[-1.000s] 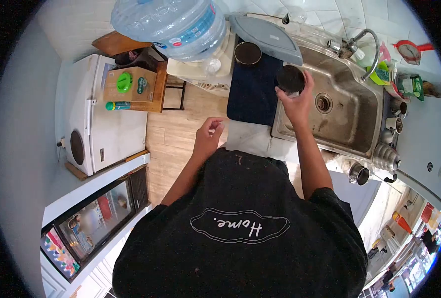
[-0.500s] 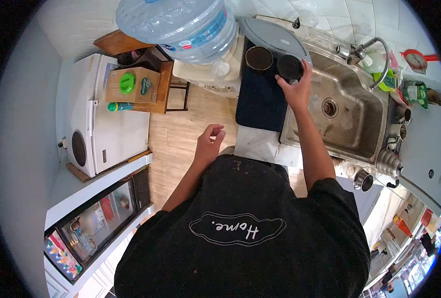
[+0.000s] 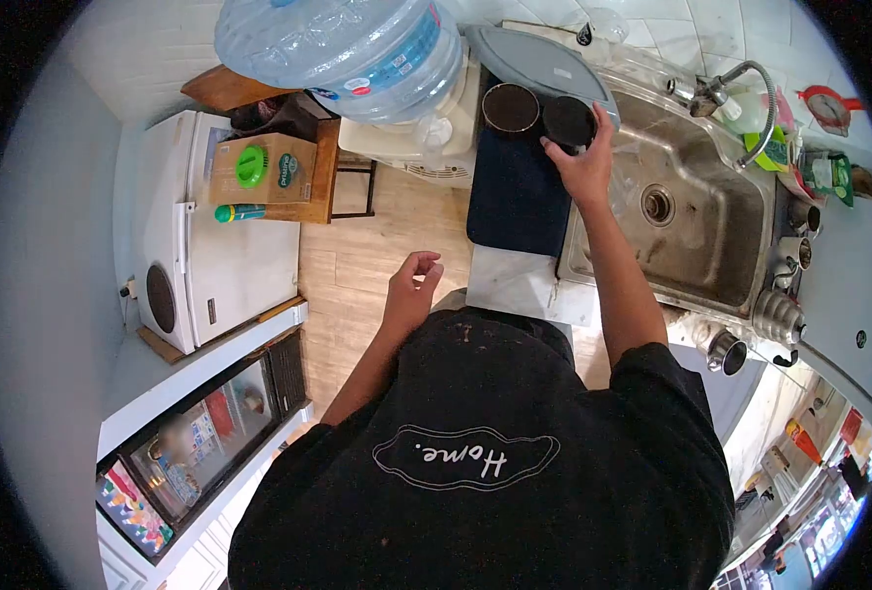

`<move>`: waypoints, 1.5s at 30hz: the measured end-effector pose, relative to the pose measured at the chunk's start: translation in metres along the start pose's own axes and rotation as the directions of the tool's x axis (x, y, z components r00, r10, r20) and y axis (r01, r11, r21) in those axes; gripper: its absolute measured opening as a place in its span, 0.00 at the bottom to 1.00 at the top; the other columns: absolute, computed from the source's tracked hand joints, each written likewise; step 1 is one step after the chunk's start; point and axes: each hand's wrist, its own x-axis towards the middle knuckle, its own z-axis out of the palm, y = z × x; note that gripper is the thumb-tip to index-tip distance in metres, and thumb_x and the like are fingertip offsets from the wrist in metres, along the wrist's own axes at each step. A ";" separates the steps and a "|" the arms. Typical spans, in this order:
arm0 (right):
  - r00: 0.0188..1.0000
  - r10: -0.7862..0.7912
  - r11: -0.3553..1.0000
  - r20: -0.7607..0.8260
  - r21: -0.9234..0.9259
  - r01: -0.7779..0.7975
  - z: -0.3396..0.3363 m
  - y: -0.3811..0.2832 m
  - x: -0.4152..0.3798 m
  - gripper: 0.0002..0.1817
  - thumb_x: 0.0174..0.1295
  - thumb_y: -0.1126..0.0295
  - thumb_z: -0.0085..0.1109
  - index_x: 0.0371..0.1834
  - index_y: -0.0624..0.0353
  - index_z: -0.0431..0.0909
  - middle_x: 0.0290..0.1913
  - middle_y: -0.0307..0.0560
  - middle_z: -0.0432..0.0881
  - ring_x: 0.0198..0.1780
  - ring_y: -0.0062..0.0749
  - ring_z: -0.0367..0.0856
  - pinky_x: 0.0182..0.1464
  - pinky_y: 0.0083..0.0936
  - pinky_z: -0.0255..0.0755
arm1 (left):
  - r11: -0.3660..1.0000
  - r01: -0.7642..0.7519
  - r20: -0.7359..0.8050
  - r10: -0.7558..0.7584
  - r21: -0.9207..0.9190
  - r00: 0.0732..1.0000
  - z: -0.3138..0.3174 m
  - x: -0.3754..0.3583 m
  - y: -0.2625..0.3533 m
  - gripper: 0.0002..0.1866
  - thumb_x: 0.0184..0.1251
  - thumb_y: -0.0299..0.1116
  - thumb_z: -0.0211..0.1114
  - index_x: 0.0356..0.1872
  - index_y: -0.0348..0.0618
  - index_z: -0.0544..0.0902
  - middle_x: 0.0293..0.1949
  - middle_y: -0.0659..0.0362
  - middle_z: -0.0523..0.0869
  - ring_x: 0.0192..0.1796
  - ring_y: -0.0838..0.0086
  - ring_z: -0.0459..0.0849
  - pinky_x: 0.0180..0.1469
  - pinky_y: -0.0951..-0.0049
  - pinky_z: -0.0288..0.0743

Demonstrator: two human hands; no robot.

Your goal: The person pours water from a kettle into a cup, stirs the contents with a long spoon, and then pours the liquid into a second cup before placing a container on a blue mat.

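Observation:
My right hand point(image 3: 585, 165) is wrapped round a dark round container point(image 3: 568, 122) over the far end of a dark blue mat point(image 3: 518, 202). Just left of it, a second dark round container point(image 3: 511, 107) with a pale rim stands on the mat. A grey oval lid or tray point(image 3: 544, 67) lies behind them both. My left hand point(image 3: 413, 285) hangs over the floor in front of my body, fingers curled loosely and apart, with nothing in it.
A steel sink point(image 3: 697, 236) with a curved tap point(image 3: 765, 84) is on the right. Metal cups point(image 3: 725, 351) stand by its near right corner. A large water bottle point(image 3: 357, 59) stands at the back left, near a cardboard box point(image 3: 293, 157) on a wooden stand.
My right hand and its container have moved slightly left, closer to the other container. My left hand keeps nearly the same pose.

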 end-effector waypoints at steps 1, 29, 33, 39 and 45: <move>1.000 0.024 0.999 0.008 0.042 -0.024 0.000 -0.003 -0.001 0.55 0.48 0.64 0.84 0.77 0.64 0.58 0.69 0.65 0.73 0.68 0.52 0.76 0.71 0.40 0.69 | 1.000 -0.007 0.000 0.007 -0.007 1.000 0.001 0.000 -0.001 0.15 0.75 0.38 0.66 0.55 0.42 0.83 0.44 0.56 0.89 0.49 0.70 0.87 0.49 0.68 0.80; 0.985 0.145 0.988 -0.093 0.063 -0.139 -0.073 -0.026 -0.114 0.55 0.59 0.69 0.77 0.82 0.59 0.46 0.77 0.63 0.62 0.75 0.53 0.68 0.74 0.49 0.65 | 0.974 -0.225 0.063 0.226 -0.015 0.972 0.024 0.002 0.013 0.14 0.73 0.36 0.66 0.54 0.41 0.84 0.43 0.55 0.89 0.49 0.71 0.86 0.49 0.70 0.79; 0.977 0.204 0.972 -0.066 0.131 -0.194 -0.110 -0.055 -0.164 0.51 0.61 0.72 0.74 0.82 0.58 0.47 0.75 0.61 0.65 0.75 0.50 0.68 0.74 0.47 0.65 | 0.967 -0.251 0.091 0.254 -0.039 0.963 0.044 -0.006 0.022 0.14 0.74 0.37 0.66 0.54 0.42 0.84 0.43 0.57 0.89 0.47 0.73 0.86 0.48 0.71 0.78; 0.966 0.242 0.917 0.095 0.303 -0.260 -0.181 -0.101 -0.207 0.46 0.62 0.72 0.73 0.79 0.59 0.53 0.67 0.58 0.72 0.70 0.45 0.72 0.72 0.44 0.68 | 0.953 -0.286 0.102 0.296 -0.102 0.950 0.098 -0.023 0.050 0.13 0.75 0.38 0.66 0.54 0.45 0.84 0.43 0.59 0.88 0.48 0.75 0.84 0.47 0.70 0.77; 0.988 0.129 0.917 0.090 0.368 -0.153 -0.286 -0.109 -0.219 0.36 0.64 0.76 0.69 0.74 0.59 0.63 0.61 0.53 0.78 0.66 0.40 0.77 0.71 0.38 0.69 | 0.950 -0.296 0.172 0.310 -0.103 0.935 0.186 -0.078 0.100 0.13 0.74 0.39 0.66 0.54 0.45 0.84 0.43 0.60 0.87 0.49 0.73 0.84 0.49 0.67 0.77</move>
